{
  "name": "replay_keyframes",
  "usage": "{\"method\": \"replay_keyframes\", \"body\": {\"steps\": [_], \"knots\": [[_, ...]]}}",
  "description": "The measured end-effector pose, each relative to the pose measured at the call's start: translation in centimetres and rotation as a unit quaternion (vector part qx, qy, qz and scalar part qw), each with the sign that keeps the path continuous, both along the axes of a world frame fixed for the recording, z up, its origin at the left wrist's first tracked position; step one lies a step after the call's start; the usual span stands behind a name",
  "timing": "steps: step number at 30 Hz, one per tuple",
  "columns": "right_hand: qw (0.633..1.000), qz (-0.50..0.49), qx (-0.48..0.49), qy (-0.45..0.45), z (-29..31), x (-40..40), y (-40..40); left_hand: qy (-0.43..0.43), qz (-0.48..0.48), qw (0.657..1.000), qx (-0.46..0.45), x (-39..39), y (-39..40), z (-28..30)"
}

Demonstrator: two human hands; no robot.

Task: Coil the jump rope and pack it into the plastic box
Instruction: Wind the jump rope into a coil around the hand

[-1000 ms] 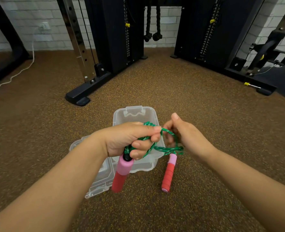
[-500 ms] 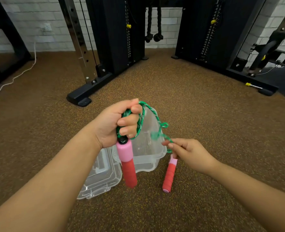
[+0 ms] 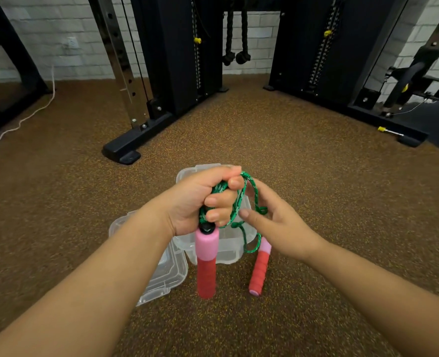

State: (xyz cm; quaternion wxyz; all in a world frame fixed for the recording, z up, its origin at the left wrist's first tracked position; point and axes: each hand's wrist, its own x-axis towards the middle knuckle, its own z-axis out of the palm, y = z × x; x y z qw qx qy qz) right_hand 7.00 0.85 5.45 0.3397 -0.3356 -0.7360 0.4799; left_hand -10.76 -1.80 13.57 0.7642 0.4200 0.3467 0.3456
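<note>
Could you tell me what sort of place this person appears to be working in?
Most likely a gym. Black cable weight machines stand against a white brick wall, a pair of knotted rope handles hangs between them, and the floor is speckled brown rubber.

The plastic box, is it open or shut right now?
Open. The plastic box has no cover on top, and its clear lid lies on the floor beside it.

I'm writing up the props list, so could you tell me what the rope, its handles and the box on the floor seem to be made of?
The rope looks like braided cord, probably nylon or polyester: a green-and-white woven pattern, limp loops. The handles look like matte foam, pink above red; the far one is ribbed. The box and lid are clear, glossy plastic: the floor shows through.
</note>
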Motion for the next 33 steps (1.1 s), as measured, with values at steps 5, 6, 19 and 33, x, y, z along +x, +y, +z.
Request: {"method": "replay_keyframes", "body": {"steps": [5, 6, 19, 33], "knots": [[0.996, 0.005, -0.081, 0.042, -0.1, -0.7, -0.8, 0.0, 0.031, 0.999, 0.009, -0.4, 0.0, 0.2], [0.993, 0.004, -0.106, 0.051, -0.4, -0.6, -1.0, -0.001, 0.039, 0.999, 0.01, -0.6, 0.0, 0.2], [0.996, -0.021, -0.048, -0.072, -0.2, 2.1, -1.3, 0.02, 0.134, 0.991, 0.005, -2.2, 0.6, -0.1], [0.971, -0.118, 0.014, -0.207, -0.5, 2.4, 0.2, 0.062, 0.032, 0.997, -0.024, 0.4, -0.1, -0.2]]}}
